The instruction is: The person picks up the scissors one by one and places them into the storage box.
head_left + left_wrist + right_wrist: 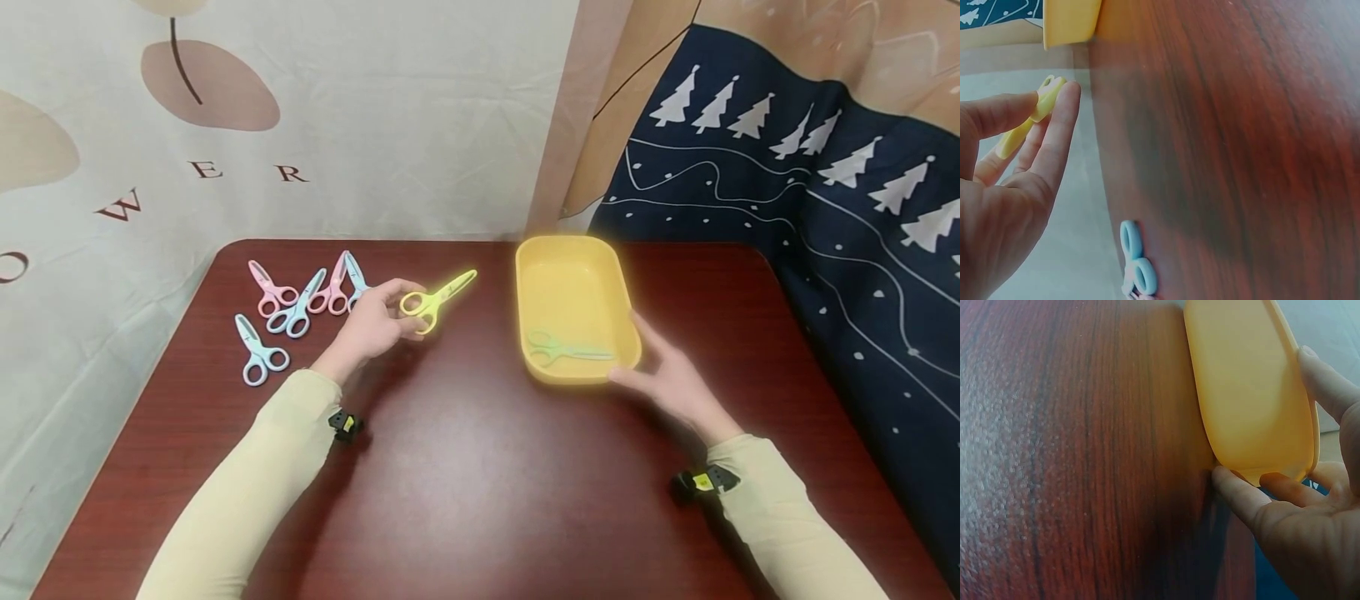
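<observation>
My left hand [375, 321] holds a pair of yellow scissors [453, 288] above the table, pinching the finger loops between thumb and fingers. The blades point away and to the right, towards the tray. In the left wrist view the scissors [1047, 100] show nearly edge-on. My right hand [675, 383] grips the near right corner of a yellow plastic tray [573, 283], thumb and fingers spread round its outer wall. The right wrist view shows the fingertips against the tray wall [1250, 375]. Inside the tray, near its close end, lies a pair of pale green scissors [573, 350].
Several pink and blue scissors lie left of my left hand, among them blue scissors [258, 354] set apart and pink scissors [270, 289] further back. The dark red-brown table [465, 483] ends at a pale printed cloth [390, 150] behind; a navy tree-patterned cloth [720, 167] hangs right.
</observation>
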Demonstrator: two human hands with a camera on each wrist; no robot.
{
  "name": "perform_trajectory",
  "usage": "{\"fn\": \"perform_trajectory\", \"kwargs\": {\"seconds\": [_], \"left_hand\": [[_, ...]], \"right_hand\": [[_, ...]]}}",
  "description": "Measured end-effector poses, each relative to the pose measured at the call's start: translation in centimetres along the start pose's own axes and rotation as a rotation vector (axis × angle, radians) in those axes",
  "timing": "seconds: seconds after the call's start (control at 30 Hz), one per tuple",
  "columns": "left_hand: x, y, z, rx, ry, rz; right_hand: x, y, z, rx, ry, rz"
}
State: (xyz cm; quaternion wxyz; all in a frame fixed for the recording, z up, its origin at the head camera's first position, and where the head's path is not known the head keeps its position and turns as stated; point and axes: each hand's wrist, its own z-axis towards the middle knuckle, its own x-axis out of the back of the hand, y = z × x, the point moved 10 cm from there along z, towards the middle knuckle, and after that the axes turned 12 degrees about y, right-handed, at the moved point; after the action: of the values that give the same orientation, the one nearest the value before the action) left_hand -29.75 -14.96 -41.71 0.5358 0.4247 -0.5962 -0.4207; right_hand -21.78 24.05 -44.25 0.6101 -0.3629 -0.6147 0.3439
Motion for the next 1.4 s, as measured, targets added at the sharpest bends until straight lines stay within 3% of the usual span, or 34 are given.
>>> {"fn": "perform_trajectory", "kwargs": {"seconds": [0.83,1.17,1.4], "left_hand": [[-3.7,4.2,-0.7,-0.087,-0.091,0.032],[-4.9,5.6,-1.0,-0.096,-0.106,0.016],[-5.9,6.6,-1.0,-0.138,-0.119,0.041]], "right_hand": [[0.1,-0.2,0.0,-0.003,-0.008,0.0],[0.2,-0.1,0.1,0.001,0.0,-0.008],[0.1,-0.1,0.1,0.006,-0.005,0.003]]}}
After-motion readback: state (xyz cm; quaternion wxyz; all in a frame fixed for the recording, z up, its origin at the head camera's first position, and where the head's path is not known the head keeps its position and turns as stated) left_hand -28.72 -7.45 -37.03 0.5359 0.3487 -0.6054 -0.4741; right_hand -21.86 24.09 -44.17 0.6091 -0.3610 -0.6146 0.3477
